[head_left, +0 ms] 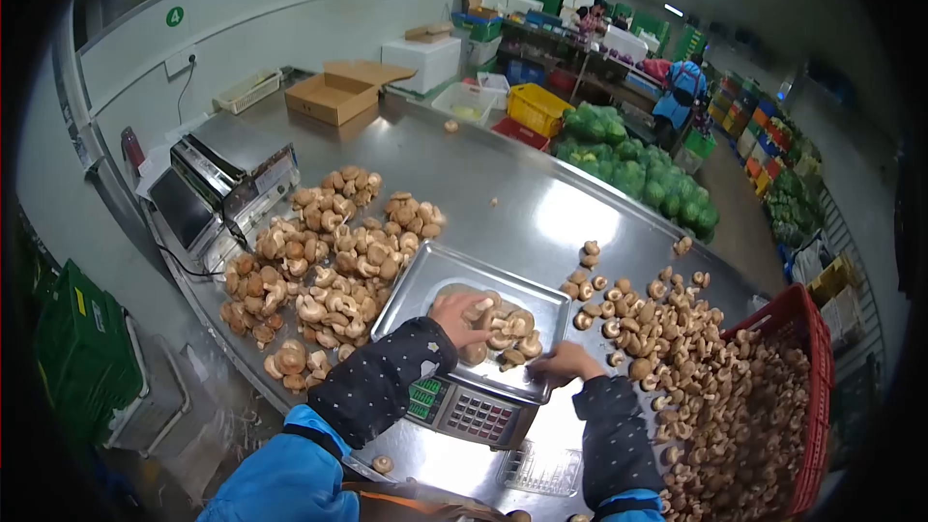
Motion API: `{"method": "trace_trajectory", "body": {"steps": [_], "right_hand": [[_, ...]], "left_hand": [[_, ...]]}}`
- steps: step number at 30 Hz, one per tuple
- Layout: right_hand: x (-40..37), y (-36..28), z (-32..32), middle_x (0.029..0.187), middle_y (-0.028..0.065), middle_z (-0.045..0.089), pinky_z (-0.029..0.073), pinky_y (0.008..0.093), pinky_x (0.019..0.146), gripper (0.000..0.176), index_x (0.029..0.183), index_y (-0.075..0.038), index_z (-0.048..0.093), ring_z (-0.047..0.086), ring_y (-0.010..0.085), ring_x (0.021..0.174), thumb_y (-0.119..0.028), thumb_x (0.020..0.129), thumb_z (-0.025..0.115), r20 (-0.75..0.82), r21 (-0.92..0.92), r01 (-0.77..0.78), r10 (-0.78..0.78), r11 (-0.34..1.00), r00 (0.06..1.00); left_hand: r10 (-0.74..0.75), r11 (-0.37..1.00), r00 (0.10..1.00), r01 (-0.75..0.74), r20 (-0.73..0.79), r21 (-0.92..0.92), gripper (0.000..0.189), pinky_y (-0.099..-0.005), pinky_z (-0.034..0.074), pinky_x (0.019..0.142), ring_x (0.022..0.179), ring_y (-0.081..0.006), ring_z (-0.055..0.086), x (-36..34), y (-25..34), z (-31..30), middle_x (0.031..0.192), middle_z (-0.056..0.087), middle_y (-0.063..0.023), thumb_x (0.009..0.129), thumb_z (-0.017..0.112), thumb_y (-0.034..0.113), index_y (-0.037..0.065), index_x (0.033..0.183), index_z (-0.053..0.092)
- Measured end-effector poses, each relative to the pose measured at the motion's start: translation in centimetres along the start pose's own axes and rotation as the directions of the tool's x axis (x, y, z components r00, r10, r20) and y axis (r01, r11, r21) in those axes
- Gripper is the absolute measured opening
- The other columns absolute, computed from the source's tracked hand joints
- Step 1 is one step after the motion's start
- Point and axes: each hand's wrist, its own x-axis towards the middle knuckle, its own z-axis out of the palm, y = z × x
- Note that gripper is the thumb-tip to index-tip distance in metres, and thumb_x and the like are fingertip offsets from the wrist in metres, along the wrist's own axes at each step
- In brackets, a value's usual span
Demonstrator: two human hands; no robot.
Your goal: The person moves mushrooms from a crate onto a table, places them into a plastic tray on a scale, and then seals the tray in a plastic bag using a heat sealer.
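Note:
My left hand (458,320) lies at the left side of a small pile of brown mushrooms (507,327) on the scale's metal tray (440,269). Its fingers are bent against the mushrooms, and whether one is gripped is hidden. At the tray's front right edge is my right hand (568,364), with its fingertips pointing down and left; what they hold, if anything, is too small to tell. Below the tray the scale's keypad (477,416) and green display (423,396) show. A clear plastic box (543,469) lies in front of the scale.
Mushroom heaps (333,304) lie left of the scale. More mushrooms (696,358) spread to the right from a tipped red crate (817,377). A wrapping machine (208,198) and cardboard box (333,97) stand at back left. A person in blue (681,97) is beyond the green vegetables (638,169).

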Motion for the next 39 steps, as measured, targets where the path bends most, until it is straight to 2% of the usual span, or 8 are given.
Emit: {"method": "trace_trajectory", "body": {"steps": [3,6,11,13,23,28,33,39], "right_hand": [[1.9,0.3,-3.9,0.060,0.0081,0.065,0.052,0.0298,0.055,0.030,0.075,-0.002,0.071,0.064,0.0193,0.054,-0.032,0.076,0.067,-0.089,-0.182,-0.152,0.138,0.971,0.986],[3.7,-0.9,-4.9,0.080,0.0136,0.066,0.051,0.0318,0.068,0.033,0.096,-0.004,0.065,0.065,0.0231,0.074,-0.031,0.078,0.066,-0.313,-0.103,0.125,-0.151,0.987,0.938],[8.1,-5.1,-2.0,0.111,0.0204,0.057,0.048,0.0363,0.083,0.047,0.122,-0.007,0.051,0.061,0.0314,0.095,-0.030,0.082,0.063,-0.362,0.171,0.417,-0.336,0.893,0.869],[10.3,-6.5,-0.6,0.115,0.0221,0.053,0.046,0.0380,0.087,0.050,0.125,-0.010,0.049,0.056,0.0358,0.102,-0.028,0.081,0.064,-0.399,0.012,0.485,-0.440,0.875,0.804],[14.6,-9.6,1.0,0.101,0.0158,0.060,0.048,0.0384,0.080,0.038,0.107,-0.011,0.059,0.060,0.0342,0.091,-0.017,0.071,0.070,-0.353,-0.170,0.480,-0.507,0.861,0.786],[5.8,-7.5,-3.3,0.079,0.0052,0.063,0.045,0.0256,0.059,0.036,0.109,-0.008,0.056,0.058,0.0109,0.069,-0.025,0.079,0.067,-0.333,0.532,0.536,-0.420,0.655,0.844],[1.3,-5.2,-0.2,0.100,0.0086,0.058,0.041,0.0390,0.088,0.035,0.098,-0.010,0.066,0.049,0.0269,0.101,-0.021,0.067,0.075,-0.308,-0.337,0.669,-0.749,0.663,0.587],[1.6,-4.4,4.4,0.130,0.0139,0.046,0.030,0.0457,0.103,0.045,0.126,-0.010,0.049,0.037,0.0358,0.124,-0.013,0.082,0.059,-0.422,-0.452,0.482,-0.656,0.750,0.625]], "left_hand": [[0.012,0.990,1.000,-0.009,-0.022,0.137,0.065,-0.0393,0.033,0.100,0.113,-0.0269,0.048,0.5,0.0,-0.4,0.124,0.049,-0.0130,0.070,0.074,0.039,0.017,0.127,0.051],[-0.153,0.533,0.949,0.315,0.277,-0.785,0.059,-0.0328,0.036,0.098,0.115,-0.0250,0.045,1.7,-2.3,0.0,0.134,0.042,-0.0155,0.089,0.056,0.036,0.013,0.138,0.035],[-0.405,0.388,0.808,0.576,0.428,-0.720,0.061,-0.0347,0.035,0.099,0.112,-0.0172,0.045,2.1,-0.8,-6.0,0.127,0.046,-0.0077,0.093,0.039,0.053,0.010,0.137,0.035],[-0.248,0.703,0.907,0.411,0.341,-0.581,0.060,-0.0351,0.035,0.098,0.113,-0.0172,0.045,1.6,0.0,-6.9,0.126,0.047,-0.0084,0.093,0.039,0.054,0.010,0.134,0.040],[-0.145,0.865,0.957,0.247,0.253,-0.436,0.079,-0.0361,0.036,0.101,0.119,-0.0280,0.046,0.4,1.8,-5.0,0.127,0.046,-0.0184,0.070,0.077,0.037,0.004,0.130,0.039],[-0.049,0.945,0.953,0.142,0.299,-0.296,0.103,-0.0384,0.030,0.106,0.130,-0.0323,0.030,-0.4,3.2,-5.4,0.138,0.032,-0.0197,0.057,0.083,0.022,0.010,0.140,0.025],[-0.059,0.998,0.944,0.063,0.326,-0.002,0.112,-0.0422,0.027,0.108,0.132,-0.0384,0.025,-0.8,4.0,-3.6,0.143,0.018,-0.0225,0.048,0.086,0.024,0.018,0.141,0.024],[-0.040,0.981,0.951,-0.020,0.306,0.191,0.112,-0.0433,0.025,0.109,0.132,-0.0403,0.025,-1.1,4.9,-3.1,0.143,0.019,-0.0233,0.050,0.086,0.028,0.020,0.142,0.022]]}}
